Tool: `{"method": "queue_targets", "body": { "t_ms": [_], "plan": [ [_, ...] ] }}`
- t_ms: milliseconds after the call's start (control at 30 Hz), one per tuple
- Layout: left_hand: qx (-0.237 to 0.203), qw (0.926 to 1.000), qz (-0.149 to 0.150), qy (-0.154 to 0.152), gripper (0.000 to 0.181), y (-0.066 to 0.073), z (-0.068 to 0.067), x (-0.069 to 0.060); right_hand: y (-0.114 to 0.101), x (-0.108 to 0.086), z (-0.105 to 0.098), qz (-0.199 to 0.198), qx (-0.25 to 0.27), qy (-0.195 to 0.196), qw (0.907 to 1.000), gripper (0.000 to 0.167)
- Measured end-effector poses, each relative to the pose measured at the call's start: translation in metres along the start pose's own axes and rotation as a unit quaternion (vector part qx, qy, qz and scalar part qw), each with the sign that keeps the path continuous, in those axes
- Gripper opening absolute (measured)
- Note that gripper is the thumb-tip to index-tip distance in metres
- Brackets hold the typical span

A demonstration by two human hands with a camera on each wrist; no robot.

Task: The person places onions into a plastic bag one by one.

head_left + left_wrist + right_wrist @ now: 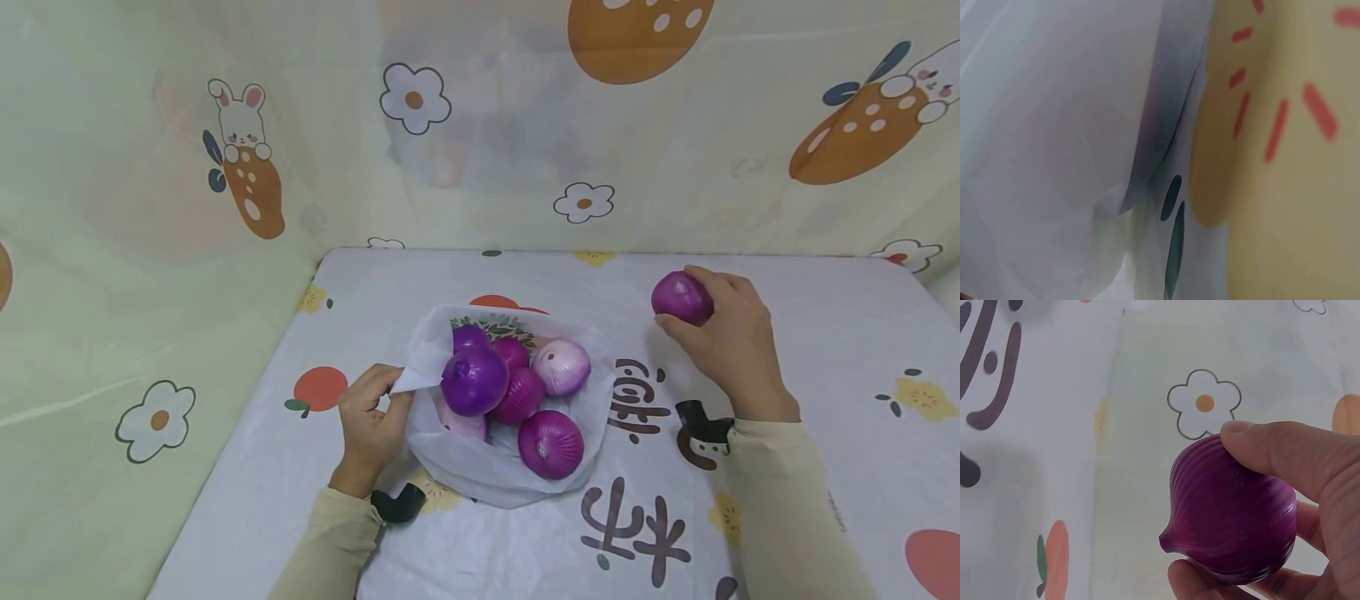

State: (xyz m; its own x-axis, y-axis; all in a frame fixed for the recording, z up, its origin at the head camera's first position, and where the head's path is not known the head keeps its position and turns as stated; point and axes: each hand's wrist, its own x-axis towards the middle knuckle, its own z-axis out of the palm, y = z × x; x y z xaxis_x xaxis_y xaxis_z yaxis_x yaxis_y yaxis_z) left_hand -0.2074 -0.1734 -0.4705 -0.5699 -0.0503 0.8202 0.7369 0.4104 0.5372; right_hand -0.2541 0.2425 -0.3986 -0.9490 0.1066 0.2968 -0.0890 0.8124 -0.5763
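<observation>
A white plastic bag lies open on the table, holding several purple onions and a paler pinkish-white onion. At its left edge my left hand pinches the rim between thumb and fingers. Off to the right of the bag, my right hand grips a single purple onion. In the right wrist view, thumb and fingers curl round this onion, whose pointed tip faces left. Only the bag's side fills much of the left wrist view; the left hand is hardly visible there.
The table wears a white cloth printed with fruit, flowers and dark lettering. Behind it and to the left hang pale patterned curtains with rabbits and flowers. The far table edge runs just beyond the held onion.
</observation>
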Motion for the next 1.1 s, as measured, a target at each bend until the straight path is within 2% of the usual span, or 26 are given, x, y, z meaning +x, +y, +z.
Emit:
{"method": "queue_targets", "body": {
  "t_ms": [467, 1100],
  "plan": [
    [-0.003, 1.0, 0.003, 0.002, 0.013, 0.0, -0.001, 0.0, -0.019, -0.005, -0.002, -0.024, 0.007, 0.006, 0.9997, 0.077],
    [-0.001, 1.0, 0.001, 0.0, 0.013, 0.001, -0.001, 0.0, -0.051, -0.018, 0.0, -0.099, 0.026, 0.002, 0.9948, 0.071]
  ]
}}
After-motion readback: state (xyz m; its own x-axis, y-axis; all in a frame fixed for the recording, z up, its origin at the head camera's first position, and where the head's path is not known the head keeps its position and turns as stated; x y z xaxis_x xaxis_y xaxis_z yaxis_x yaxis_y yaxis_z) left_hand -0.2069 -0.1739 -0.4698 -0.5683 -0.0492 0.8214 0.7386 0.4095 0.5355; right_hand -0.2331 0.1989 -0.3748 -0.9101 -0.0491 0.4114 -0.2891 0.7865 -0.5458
